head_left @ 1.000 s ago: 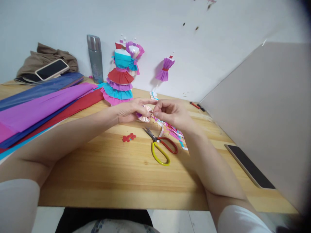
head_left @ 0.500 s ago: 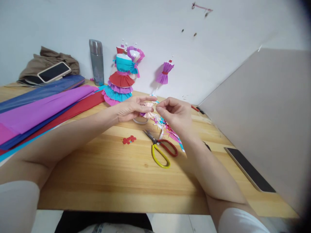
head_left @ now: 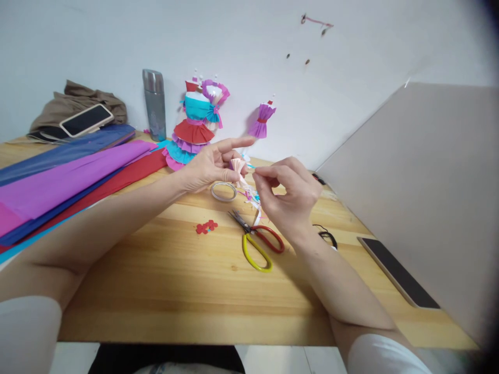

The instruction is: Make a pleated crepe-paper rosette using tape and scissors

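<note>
Close pinch, left hand (head_left: 210, 165), pleated paper (head_left: 236, 166)

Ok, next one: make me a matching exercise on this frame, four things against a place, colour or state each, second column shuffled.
Things:
1. pleated paper
2. scissors
3. bottle
4. red cutouts

Place, colour or state:
A. grey, standing upright
B. lying just left of the scissors
C. pale, in the left hand
D. part yellow, part red

Pairs: 1-C, 2-D, 3-A, 4-B
</note>
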Available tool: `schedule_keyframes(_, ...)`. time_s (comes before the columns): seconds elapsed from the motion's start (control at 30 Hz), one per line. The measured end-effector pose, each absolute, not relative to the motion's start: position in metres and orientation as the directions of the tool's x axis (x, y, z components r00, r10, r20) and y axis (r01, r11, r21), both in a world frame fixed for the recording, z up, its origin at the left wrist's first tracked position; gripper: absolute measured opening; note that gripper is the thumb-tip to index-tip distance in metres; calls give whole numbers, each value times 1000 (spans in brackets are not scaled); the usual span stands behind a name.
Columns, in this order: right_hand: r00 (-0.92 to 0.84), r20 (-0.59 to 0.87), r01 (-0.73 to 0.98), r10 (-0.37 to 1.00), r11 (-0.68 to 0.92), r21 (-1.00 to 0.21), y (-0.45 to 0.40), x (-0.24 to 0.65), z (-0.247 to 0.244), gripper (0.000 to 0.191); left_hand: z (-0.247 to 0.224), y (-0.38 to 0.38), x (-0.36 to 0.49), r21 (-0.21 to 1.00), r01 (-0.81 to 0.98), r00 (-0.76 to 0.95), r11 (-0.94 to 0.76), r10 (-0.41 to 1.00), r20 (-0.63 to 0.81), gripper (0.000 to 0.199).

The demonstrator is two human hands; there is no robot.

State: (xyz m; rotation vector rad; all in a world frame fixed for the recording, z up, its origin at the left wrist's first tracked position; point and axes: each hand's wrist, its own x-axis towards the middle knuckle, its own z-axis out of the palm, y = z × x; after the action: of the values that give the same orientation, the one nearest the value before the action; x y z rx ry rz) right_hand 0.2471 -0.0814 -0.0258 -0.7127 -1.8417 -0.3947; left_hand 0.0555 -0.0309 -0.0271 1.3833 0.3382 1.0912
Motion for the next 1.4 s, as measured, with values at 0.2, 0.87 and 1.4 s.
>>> schedule_keyframes(0.2, -328, 920, 659, 213, 750, 61, -78, 245, -30, 17, -29, -34, 58, 895, -395, 498, -209, 770, 399, 78)
schedule_keyframes(0.87, -505, 839, 611, 203, 771, 181, -74, 247, -34, 16, -31, -36, 63, 882, -459, 509, -111, 780, 363, 78)
schedule_keyframes(1.4, -520, 802, 572, 295, 817, 71, -61, 254, -40, 8, -55, -27, 73, 854, -514, 484, 86, 851, 205, 71)
